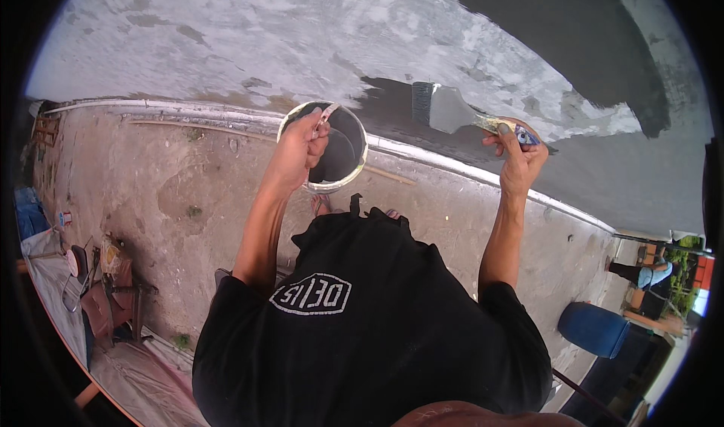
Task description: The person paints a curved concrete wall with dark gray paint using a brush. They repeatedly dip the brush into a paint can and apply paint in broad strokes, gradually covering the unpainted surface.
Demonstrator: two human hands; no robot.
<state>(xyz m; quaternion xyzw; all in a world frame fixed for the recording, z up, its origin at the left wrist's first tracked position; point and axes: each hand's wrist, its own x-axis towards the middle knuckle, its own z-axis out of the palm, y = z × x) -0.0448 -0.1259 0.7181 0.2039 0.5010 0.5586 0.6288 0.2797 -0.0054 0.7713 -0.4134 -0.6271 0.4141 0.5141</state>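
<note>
My left hand (299, 154) is closed around the handle of a round bucket (365, 146), and dark grey paint shows inside it. In my right hand (520, 159) is a wide flat paintbrush (451, 110), gripped by its handle. The brush's bristles are dark with paint and point left, in front of the wall (302, 35). Much of that wall has a patchy pale grey surface. A smooth dark grey coat (558, 35) covers its upper right, and another dark area lies behind and below the brush.
A thin pole (219, 130) lies on the ground along the wall's foot. At the lower left are a brown chair (113, 299) and a tarp (139, 374). To the right stand a blue barrel (593, 329) and, farther off, another person (650, 274).
</note>
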